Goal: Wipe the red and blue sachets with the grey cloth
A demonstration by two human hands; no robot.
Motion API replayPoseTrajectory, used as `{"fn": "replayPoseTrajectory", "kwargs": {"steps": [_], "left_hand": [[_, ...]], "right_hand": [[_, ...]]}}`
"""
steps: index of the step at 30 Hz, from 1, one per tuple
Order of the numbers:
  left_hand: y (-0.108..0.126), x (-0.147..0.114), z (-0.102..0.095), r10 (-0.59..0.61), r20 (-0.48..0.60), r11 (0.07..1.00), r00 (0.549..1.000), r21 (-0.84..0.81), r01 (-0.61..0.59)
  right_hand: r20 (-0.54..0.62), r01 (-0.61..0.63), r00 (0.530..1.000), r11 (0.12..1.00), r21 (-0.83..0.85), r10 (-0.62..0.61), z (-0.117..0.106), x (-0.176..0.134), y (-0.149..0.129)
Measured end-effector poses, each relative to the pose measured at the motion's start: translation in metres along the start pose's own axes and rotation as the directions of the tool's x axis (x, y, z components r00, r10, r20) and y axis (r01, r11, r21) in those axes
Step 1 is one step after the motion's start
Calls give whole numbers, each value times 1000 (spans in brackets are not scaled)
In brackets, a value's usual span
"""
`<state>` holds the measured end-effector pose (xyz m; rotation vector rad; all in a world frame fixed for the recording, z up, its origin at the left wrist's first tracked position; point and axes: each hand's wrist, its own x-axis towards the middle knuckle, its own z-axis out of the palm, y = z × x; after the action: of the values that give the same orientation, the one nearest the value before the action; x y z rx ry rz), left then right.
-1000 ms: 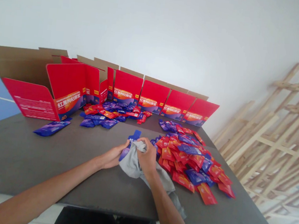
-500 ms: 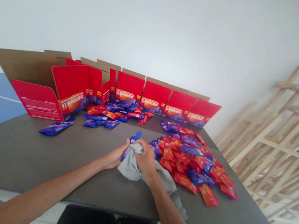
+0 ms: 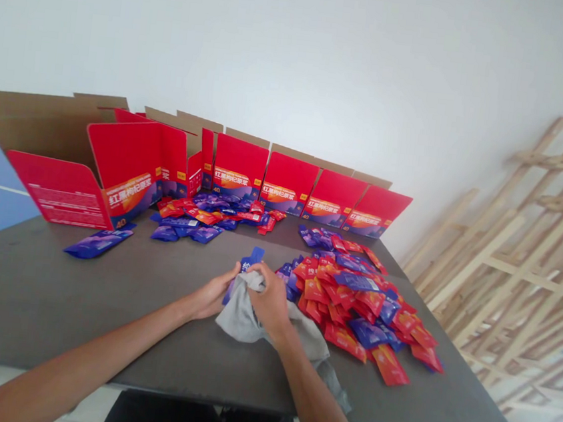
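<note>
Near the middle of the table, my left hand (image 3: 211, 295) is closed around a blue-purple pouch (image 3: 252, 259) with white lettering. The pouch's top end sticks up past my fingers; its lower part is covered. My right hand (image 3: 269, 298) grips a grey cloth (image 3: 239, 315) and presses it against the pouch's front. The cloth trails right beneath my right wrist toward the table's front edge. Just right of my right hand lies a heap of red pouches (image 3: 317, 289) mixed with blue ones.
Red cartons (image 3: 289, 178) with raised flaps line the back of the grey table (image 3: 158, 332). A second pile of pouches (image 3: 205, 216) lies before them, and a single blue pouch (image 3: 98, 243) at left. Wooden frames (image 3: 502, 261) lean on the wall at right.
The whole view has shifted slightly, so everything sits a little further left. Both hands keep their hold on the pouch and the cloth, with hardly any movement between them.
</note>
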<state>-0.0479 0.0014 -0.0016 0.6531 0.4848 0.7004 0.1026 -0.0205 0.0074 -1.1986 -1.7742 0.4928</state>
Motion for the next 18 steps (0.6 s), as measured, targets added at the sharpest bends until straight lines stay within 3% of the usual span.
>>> {"fn": "replayPoseTrajectory", "kwargs": {"steps": [2,4,7,9,11,13,15,18], "left_hand": [[-3,-1,0,-50,13,999,999,19,50],[-4,-1,-1,-64,9,997,998,32,64],[1,0,-3,-5,-15,1000,1000,25,6],[5,1,-5,61,-42,998,997,5,-61],[8,2,-7,97,-54,995,994,-10,-98],[7,2,-6,70,-41,997,997,-11,-71],[4,1,-4,-8,-10,1000,1000,4,8],[-1,-1,-2,-75,14,997,997,27,75]], "right_hand": [[-92,-33,995,999,10,34,-3,2,2],[-85,-39,996,999,0,39,-4,2,3],[94,9,996,1000,-28,-6,-2,-2,-1],[249,57,967,998,-41,-45,0,-5,-5],[306,80,950,995,-51,-61,2,-6,-7],[217,48,976,997,-60,-34,2,-5,-7],[47,-15,999,999,-45,18,-1,-3,-4],[-145,-91,986,996,-13,88,-5,1,1]]}}
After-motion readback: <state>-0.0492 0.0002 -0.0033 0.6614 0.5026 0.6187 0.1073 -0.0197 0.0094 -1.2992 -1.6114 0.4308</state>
